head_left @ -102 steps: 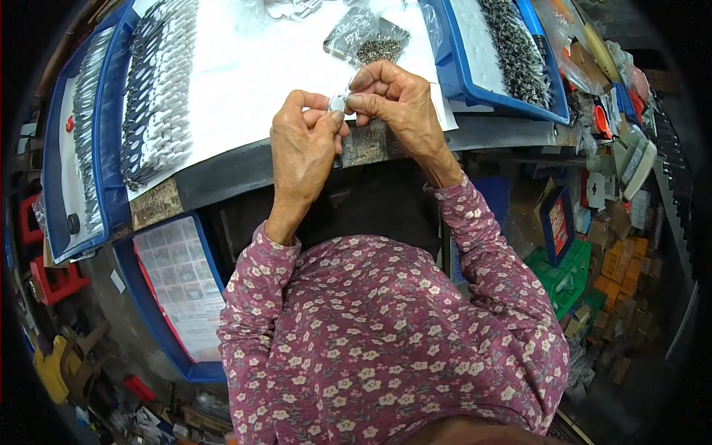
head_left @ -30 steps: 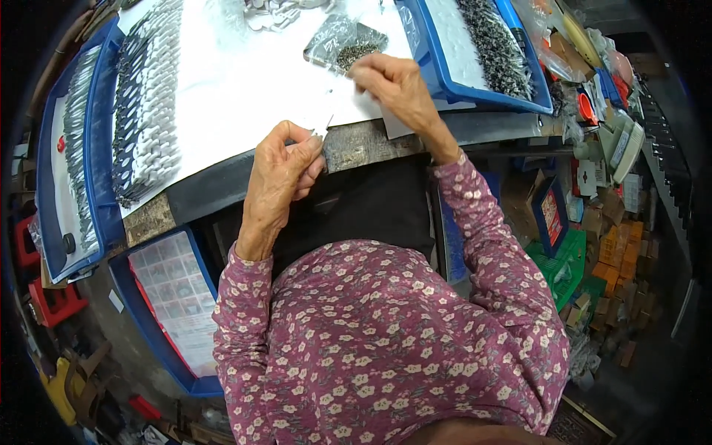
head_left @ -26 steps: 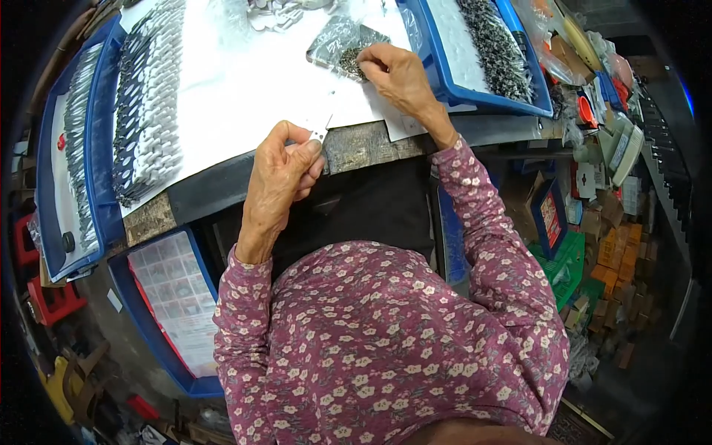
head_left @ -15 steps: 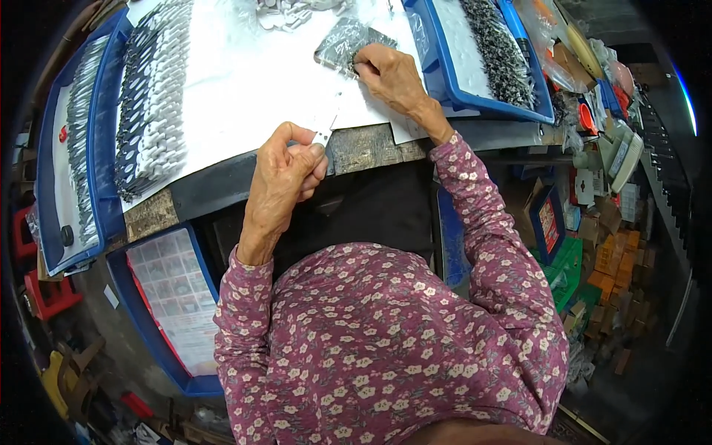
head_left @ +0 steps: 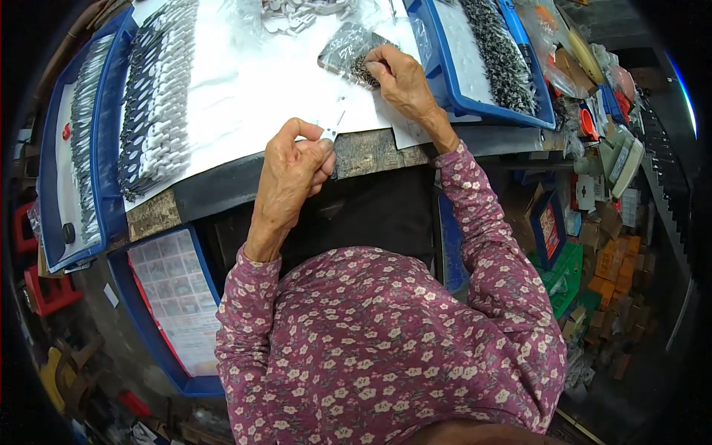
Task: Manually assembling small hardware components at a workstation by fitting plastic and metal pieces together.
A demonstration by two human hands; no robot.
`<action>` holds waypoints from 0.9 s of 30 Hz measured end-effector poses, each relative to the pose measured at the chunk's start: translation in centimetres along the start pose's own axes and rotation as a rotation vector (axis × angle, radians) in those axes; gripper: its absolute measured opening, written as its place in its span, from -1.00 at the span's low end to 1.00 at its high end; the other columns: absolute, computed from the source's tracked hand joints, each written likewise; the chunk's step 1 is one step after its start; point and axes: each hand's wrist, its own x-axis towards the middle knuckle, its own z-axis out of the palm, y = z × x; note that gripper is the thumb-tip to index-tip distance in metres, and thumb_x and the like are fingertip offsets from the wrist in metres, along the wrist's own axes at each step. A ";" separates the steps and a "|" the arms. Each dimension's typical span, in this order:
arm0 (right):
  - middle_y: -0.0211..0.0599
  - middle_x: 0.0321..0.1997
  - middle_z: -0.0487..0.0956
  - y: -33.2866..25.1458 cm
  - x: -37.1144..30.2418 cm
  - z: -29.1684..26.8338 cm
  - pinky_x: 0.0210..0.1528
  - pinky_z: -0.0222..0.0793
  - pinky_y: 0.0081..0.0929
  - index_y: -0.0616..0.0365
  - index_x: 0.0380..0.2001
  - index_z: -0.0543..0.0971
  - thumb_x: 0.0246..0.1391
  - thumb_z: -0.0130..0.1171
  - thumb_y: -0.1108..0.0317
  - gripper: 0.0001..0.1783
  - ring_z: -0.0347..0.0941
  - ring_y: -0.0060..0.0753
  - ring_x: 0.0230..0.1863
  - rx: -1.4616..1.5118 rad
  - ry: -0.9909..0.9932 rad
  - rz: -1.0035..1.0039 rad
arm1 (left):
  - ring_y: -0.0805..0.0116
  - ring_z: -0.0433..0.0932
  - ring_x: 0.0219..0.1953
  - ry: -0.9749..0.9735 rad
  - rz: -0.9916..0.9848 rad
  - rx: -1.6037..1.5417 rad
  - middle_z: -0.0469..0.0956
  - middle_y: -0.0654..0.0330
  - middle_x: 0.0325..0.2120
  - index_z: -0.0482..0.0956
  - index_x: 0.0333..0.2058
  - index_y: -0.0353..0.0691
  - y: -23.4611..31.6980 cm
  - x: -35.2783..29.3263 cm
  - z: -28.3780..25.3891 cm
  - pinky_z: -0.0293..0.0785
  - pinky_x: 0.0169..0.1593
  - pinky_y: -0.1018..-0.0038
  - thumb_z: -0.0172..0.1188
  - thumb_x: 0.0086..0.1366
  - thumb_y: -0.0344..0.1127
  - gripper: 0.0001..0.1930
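My left hand is closed near the table's front edge. Between its thumb and forefinger is a small white piece with dark dots, and a thin metal sliver shows just beyond it. My right hand is up at the near right side of a dark shallow tray covered in part by clear plastic. Small brassy bits lie in that tray beside my fingertips. Thumb and forefinger of the right hand are pinched together; what they hold, if anything, is too small to make out.
Rows of white and black pieces line the left of the white sheet. Blue trays of small parts flank it. Loose white pieces lie at the back. Below left hangs a blue-framed bin; clutter fills the right.
My right fingertips have drawn slightly right across the small bits in the dark tray. My left hand keeps its pinch on the white piece, which is turned slightly. The whole view shifts a little.
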 end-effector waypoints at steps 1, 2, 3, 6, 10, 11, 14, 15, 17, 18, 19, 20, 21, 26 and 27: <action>-0.37 -0.59 0.45 0.0 -0.1 0.0 -0.48 0.27 -0.56 0.27 -0.41 0.46 0.02 -0.03 0.43 -0.87 0.33 -0.55 -0.56 0.024 0.005 -0.010 | 0.73 0.09 -0.74 0.016 0.010 0.031 0.32 0.35 -0.68 0.29 -0.35 -0.22 0.0 0.1 0.1 -0.06 -0.72 0.78 0.04 0.21 -0.30 -0.84; -0.37 -0.59 0.45 -0.2 -0.2 0.0 -0.48 0.27 -0.56 0.27 -0.41 0.46 0.02 -0.03 0.43 -0.87 0.33 -0.55 -0.56 0.028 0.001 -0.010 | 0.73 0.09 -0.74 0.021 0.008 0.030 0.32 0.35 -0.68 0.29 -0.35 -0.22 0.0 0.2 0.2 -0.06 -0.72 0.78 0.04 0.21 -0.30 -0.84; -0.40 -0.59 0.45 -0.5 -0.4 0.0 -0.49 0.25 -0.59 0.28 -0.40 0.46 0.02 -0.02 0.43 -0.86 0.31 -0.58 -0.56 0.081 0.005 -0.039 | 0.71 0.13 -0.73 0.038 0.011 0.056 0.32 0.35 -0.71 0.29 -0.37 -0.23 0.1 0.3 0.3 -0.01 -0.71 0.76 0.02 0.21 -0.34 -0.87; -0.46 -0.57 0.44 -3.0 -1.3 -0.6 -0.51 0.22 -0.67 0.29 -0.38 0.47 0.02 0.00 0.42 -0.85 0.27 -0.64 -0.56 0.219 -0.040 -0.023 | 0.68 0.17 -0.72 0.076 0.014 0.096 0.33 0.34 -0.73 0.28 -0.40 -0.26 0.3 0.4 0.4 0.06 -0.68 0.73 -0.01 0.20 -0.38 -0.90; -0.46 -0.53 0.45 -5.8 -3.0 -0.2 -0.49 0.22 -0.75 0.28 -0.37 0.47 0.02 0.05 0.45 -0.88 0.29 -0.71 -0.53 0.356 -0.111 -0.014 | 0.65 0.21 -0.70 0.123 0.055 0.184 0.33 0.33 -0.75 0.28 -0.42 -0.28 0.0 0.5 0.4 0.12 -0.63 0.68 -0.01 0.18 -0.40 -0.90; -0.46 -0.52 0.45 -6.2 -3.4 -0.1 -0.48 0.24 -0.74 0.28 -0.37 0.47 0.02 0.06 0.46 -0.89 0.31 -0.70 -0.52 0.363 -0.106 -0.054 | 0.65 0.21 -0.70 0.123 0.053 0.183 0.33 0.33 -0.75 0.28 -0.42 -0.28 0.0 0.5 0.5 0.12 -0.63 0.68 -0.01 0.18 -0.40 -0.90; -0.42 -0.53 0.45 -6.7 -4.3 0.4 -0.48 0.27 -0.73 0.29 -0.40 0.46 -0.01 0.08 0.51 -0.92 0.35 -0.67 -0.52 0.338 -0.110 -0.128 | 0.63 0.23 -0.70 0.161 0.109 0.256 0.33 0.32 -0.76 0.29 -0.44 -0.30 -0.4 0.6 0.7 0.14 -0.61 0.65 -0.02 0.17 -0.43 -0.92; -0.40 -0.53 0.45 -6.8 -4.5 0.6 -0.49 0.27 -0.72 0.29 -0.41 0.45 -0.01 0.08 0.53 -0.93 0.36 -0.66 -0.52 0.323 -0.108 -0.163 | 0.62 0.24 -0.70 0.171 0.121 0.293 0.33 0.32 -0.76 0.28 -0.44 -0.30 -0.5 0.6 0.7 0.15 -0.61 0.65 -0.02 0.16 -0.44 -0.92; -0.37 -0.54 0.45 -6.9 -4.7 0.7 -0.50 0.28 -0.69 0.29 -0.42 0.45 -0.03 0.08 0.56 -0.94 0.37 -0.64 -0.53 0.316 -0.115 -0.168 | 0.62 0.25 -0.69 0.181 0.132 0.329 0.33 0.32 -0.76 0.28 -0.45 -0.31 -0.8 0.7 0.7 0.16 -0.61 0.64 -0.03 0.16 -0.46 -0.93; -0.35 -0.54 0.46 -6.7 -4.8 0.9 -0.51 0.28 -0.67 0.29 -0.42 0.45 -0.04 0.09 0.57 -0.94 0.38 -0.61 -0.53 0.307 -0.097 -0.196 | 0.62 0.25 -0.70 0.185 0.153 0.338 0.32 0.31 -0.77 0.28 -0.44 -0.31 -1.0 0.7 0.7 0.17 -0.61 0.62 -0.03 0.15 -0.46 -0.93; -0.34 -0.54 0.46 -6.7 -4.9 1.0 -0.51 0.28 -0.66 0.30 -0.43 0.45 -0.05 0.09 0.58 -0.93 0.38 -0.59 -0.54 0.298 -0.078 -0.224 | 0.61 0.26 -0.70 0.189 0.174 0.346 0.32 0.29 -0.77 0.28 -0.44 -0.31 -1.1 0.8 0.7 0.18 -0.62 0.61 -0.03 0.15 -0.47 -0.94; -0.34 -0.54 0.46 -6.7 -4.8 1.2 -0.51 0.28 -0.66 0.30 -0.43 0.45 -0.05 0.09 0.58 -0.93 0.38 -0.59 -0.54 0.299 -0.080 -0.224 | 0.61 0.26 -0.70 0.191 0.173 0.346 0.32 0.29 -0.77 0.28 -0.44 -0.31 -1.2 0.8 0.8 0.18 -0.62 0.61 -0.03 0.15 -0.47 -0.94; -0.32 -0.55 0.46 -6.7 -4.8 1.2 -0.52 0.28 -0.64 0.29 -0.44 0.45 -0.07 0.09 0.59 -0.93 0.39 -0.55 -0.55 0.266 -0.047 -0.270 | 0.59 0.28 -0.70 0.205 0.195 0.383 0.32 0.27 -0.77 0.28 -0.44 -0.32 -1.2 0.8 0.8 0.20 -0.62 0.59 -0.03 0.15 -0.48 -0.93; -0.28 -0.56 0.45 -6.8 -4.8 1.5 -0.54 0.28 -0.58 0.28 -0.48 0.45 -0.15 0.12 0.63 -0.89 0.42 -0.39 -0.57 0.184 0.012 -0.379 | 0.43 0.36 -0.72 0.256 0.264 0.495 0.33 0.14 -0.77 0.27 -0.44 -0.34 -1.6 0.7 1.1 0.25 -0.62 0.50 -0.05 0.14 -0.49 -0.94; -0.27 -0.56 0.44 -6.9 -4.9 1.5 -0.55 0.28 -0.56 0.27 -0.48 0.44 -0.17 0.13 0.64 -0.88 0.42 -0.36 -0.57 0.129 0.034 -0.407 | 0.29 0.40 -0.70 0.263 0.292 0.559 0.34 0.07 -0.76 0.26 -0.43 -0.34 -1.7 0.7 1.1 0.27 -0.61 0.44 -0.05 0.14 -0.50 -0.94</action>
